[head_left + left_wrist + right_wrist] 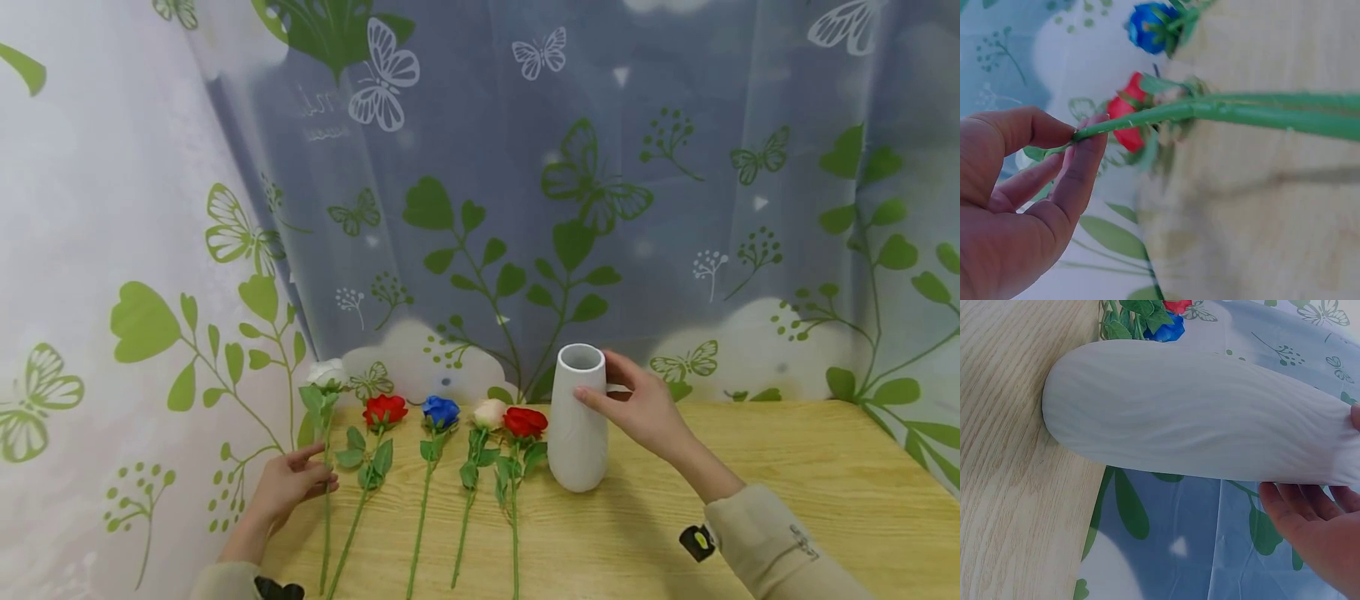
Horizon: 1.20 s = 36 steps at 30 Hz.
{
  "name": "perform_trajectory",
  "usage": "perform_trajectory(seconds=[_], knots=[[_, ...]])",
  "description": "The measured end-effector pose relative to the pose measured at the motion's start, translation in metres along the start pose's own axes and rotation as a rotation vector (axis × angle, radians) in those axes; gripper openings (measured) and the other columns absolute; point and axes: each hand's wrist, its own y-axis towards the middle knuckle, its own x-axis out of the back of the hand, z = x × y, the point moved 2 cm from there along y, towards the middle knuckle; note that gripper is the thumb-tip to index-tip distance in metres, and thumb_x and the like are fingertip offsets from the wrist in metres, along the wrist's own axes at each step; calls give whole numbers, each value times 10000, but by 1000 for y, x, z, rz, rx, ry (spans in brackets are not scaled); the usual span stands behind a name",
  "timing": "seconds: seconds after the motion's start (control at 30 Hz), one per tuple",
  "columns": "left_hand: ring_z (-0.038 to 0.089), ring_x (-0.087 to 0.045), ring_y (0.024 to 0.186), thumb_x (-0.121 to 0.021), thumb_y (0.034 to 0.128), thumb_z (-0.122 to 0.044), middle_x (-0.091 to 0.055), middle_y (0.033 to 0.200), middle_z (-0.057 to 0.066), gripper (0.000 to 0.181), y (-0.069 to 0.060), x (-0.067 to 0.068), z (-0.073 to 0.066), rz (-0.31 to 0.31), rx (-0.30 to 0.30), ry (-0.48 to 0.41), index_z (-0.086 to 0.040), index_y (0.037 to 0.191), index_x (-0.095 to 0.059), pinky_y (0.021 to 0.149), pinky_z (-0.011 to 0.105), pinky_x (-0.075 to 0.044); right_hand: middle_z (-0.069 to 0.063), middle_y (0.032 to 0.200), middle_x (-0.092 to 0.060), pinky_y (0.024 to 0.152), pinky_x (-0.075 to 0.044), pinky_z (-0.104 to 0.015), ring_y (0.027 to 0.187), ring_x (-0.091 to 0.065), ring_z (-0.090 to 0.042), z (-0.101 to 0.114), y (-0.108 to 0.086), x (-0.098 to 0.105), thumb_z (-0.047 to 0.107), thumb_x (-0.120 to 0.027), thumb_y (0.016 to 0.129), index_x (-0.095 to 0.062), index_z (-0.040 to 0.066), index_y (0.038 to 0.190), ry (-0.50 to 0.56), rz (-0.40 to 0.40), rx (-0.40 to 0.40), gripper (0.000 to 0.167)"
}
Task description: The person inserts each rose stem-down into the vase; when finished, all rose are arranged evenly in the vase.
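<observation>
In the head view, a white rose [327, 372] stands up at the left end of a row of roses. My left hand [288, 487] pinches its green stem between thumb and fingers; the left wrist view shows the stem [1147, 117] close up. A white ribbed vase [577, 433] stands upright on the table, right of the flowers. My right hand [645, 408] grips it near the rim, thumb in front and fingers behind. Between the hands lie a red rose [385, 410], a blue rose [440, 412], a cream rose [489, 414] and another red rose [525, 422].
The wooden table [810, 475] ends at its back edge against a blue-grey curtain [480, 125] printed with leaves and butterflies. A pale printed curtain [112, 250] hangs along the left side. The rose stems point toward the front of the table.
</observation>
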Motion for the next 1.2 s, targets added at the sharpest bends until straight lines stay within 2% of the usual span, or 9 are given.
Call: perform_trajectory(seconds=[0.17, 0.37, 0.53, 0.63, 0.83, 1.07, 1.2], knots=[[155, -775, 910, -623, 1024, 14, -743, 1009, 22, 708, -6, -8, -24, 35, -46, -43, 60, 1632, -264, 898, 337, -644, -174, 1385, -665, 979, -615, -491, 1251, -666, -345, 1, 0, 0, 304, -799, 965, -500, 108, 1556, -1, -1, 5, 691], [117, -763, 948, -611, 1056, -30, -757, 1021, -46, 686, -14, -23, -53, 82, -115, -57, 18, 1645, -263, 945, 389, -633, -182, 1385, -664, 976, -615, -496, 1251, -665, -357, 1, 0, 0, 311, -798, 965, -501, 98, 1554, -3, -4, 7, 693], [98, -764, 928, -630, 1054, -52, -768, 986, -103, 678, -18, -39, -71, 83, -154, -48, 5, 1640, -294, 871, 376, -654, -182, 1382, -665, 979, -613, -501, 1255, -661, -362, 0, 0, 0, 329, -795, 967, -498, 87, 1553, -15, -9, -2, 700], [85, -765, 910, -637, 1046, -42, -757, 981, -100, 682, -18, -47, -78, 85, -170, -52, 2, 1637, -299, 827, 341, -658, -181, 1384, -664, 984, -612, -503, 1260, -659, -362, 0, 0, 0, 335, -794, 967, -497, 85, 1554, -19, -7, -7, 703], [107, -770, 905, -632, 1036, -3, -669, 1040, 4, 650, -14, -61, -88, 83, -224, -76, 0, 1616, -337, 813, 353, -663, -185, 1387, -662, 987, -608, -511, 1260, -658, -362, 2, -1, 0, 312, -791, 971, -493, 90, 1560, -8, -6, 3, 696], [77, -742, 873, -620, 1025, 38, -650, 1017, -50, 634, -10, -77, -100, 62, -253, -151, -17, 1602, -364, 805, 333, -661, -187, 1388, -660, 988, -609, -504, 1261, -657, -359, 4, -1, 1, 310, -793, 970, -486, 85, 1564, 0, -2, -5, 706], [91, -743, 885, -627, 1026, 34, -642, 1079, -17, 645, -9, -87, -108, 30, -269, -190, -52, 1612, -370, 853, 366, -658, -189, 1385, -662, 986, -610, -503, 1259, -659, -360, 4, 0, 1, 311, -794, 969, -491, 84, 1560, 1, -4, -6, 703]])
